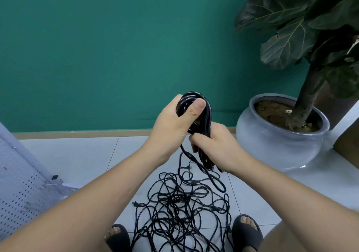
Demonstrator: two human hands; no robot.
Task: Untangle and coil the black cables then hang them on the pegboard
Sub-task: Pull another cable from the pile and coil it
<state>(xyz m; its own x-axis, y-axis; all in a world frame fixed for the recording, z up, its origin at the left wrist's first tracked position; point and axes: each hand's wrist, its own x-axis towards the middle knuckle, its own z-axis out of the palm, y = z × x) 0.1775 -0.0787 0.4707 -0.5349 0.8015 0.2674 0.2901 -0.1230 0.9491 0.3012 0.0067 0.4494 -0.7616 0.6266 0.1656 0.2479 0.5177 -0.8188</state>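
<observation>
Head view. The step in hand is coiling. One bundle of black cable, the coil (194,97), is held up in front of the green wall (97,48), above the floor.

The left hand (174,122) grips the top of the coil, thumb pressed across the loops and fingers wrapped behind. The right hand (215,145) is closed round the lower part of the same loops, just below the left. A loose tail runs from the coil down into the tangle (182,203), which lies on the tiled floor (77,154) between the person's feet.

By my judgement the task is at an early stage, since most of the cable is still knotted. The next move calls for drawing the tail free of the tangle without tightening it, laying the last loops on, then carrying the coil left to the pegboard (21,183).

Count:
- coils in hand: one
- tangled heaps: one, and the number of separate cables in it cannot be told
- pegboards: one, at the left edge, with no cable seen on it
- hands: two
- sandals: two
- potted plants: one, in the grey pot (281,145)
</observation>
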